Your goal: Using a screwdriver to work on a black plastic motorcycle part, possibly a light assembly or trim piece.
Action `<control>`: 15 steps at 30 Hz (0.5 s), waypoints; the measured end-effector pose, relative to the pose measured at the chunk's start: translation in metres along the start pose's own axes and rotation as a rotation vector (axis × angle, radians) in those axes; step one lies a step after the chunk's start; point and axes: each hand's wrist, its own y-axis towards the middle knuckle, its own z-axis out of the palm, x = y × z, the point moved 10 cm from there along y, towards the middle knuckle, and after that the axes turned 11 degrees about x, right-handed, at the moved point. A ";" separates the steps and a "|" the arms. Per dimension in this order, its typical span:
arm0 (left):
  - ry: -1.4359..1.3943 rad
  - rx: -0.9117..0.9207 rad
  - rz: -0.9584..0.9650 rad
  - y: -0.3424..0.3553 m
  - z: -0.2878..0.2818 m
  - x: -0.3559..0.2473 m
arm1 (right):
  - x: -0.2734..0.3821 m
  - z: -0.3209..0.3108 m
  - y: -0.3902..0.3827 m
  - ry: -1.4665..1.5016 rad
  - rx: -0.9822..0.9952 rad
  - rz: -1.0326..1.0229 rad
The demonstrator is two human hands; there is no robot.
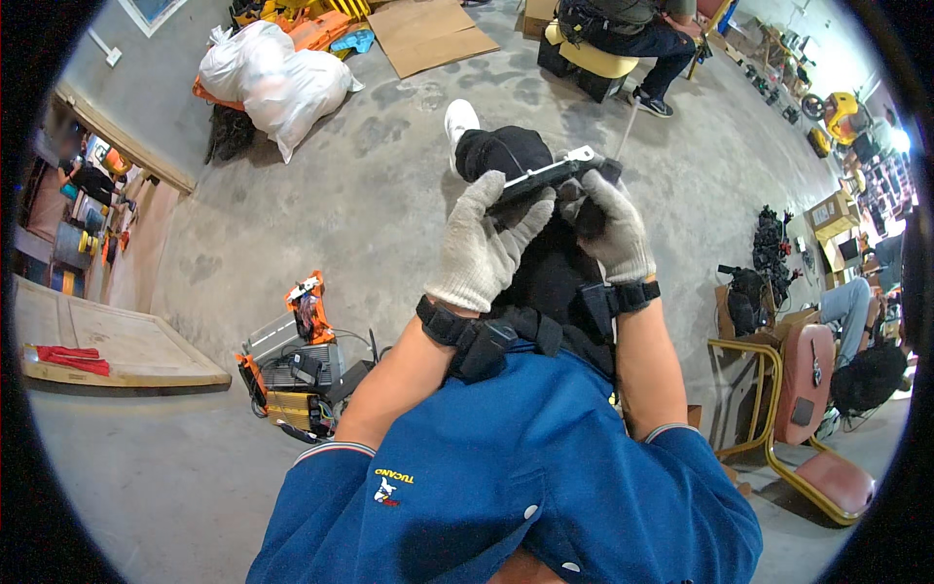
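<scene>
Both my hands wear pale grey knitted gloves and meet above my dark-trousered legs. My left hand (pixel 488 238) pinches a flat black bar-shaped part (pixel 535 182) between thumb and fingers. A white piece (pixel 581 154) sticks out at its far right end. My right hand (pixel 615 226) is closed beside that end, around a black-handled tool (pixel 610 170) with a thin pale shaft (pixel 628 132) pointing away. Its exact kind is unclear, and the fingers partly hide it. Black straps with small dark boxes circle both wrists.
Orange parts, metal cases and cables (pixel 297 365) lie on the floor at left. White sacks (pixel 277 83) and flattened cardboard (pixel 428 34) lie ahead. A seated person (pixel 623 34) is at far right. Nearer right stands a chair (pixel 808 389), with black gear (pixel 764 263) beyond it.
</scene>
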 end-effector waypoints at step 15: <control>0.064 0.069 0.061 -0.002 0.012 -0.022 | 0.087 0.029 -0.101 -0.863 -0.325 0.381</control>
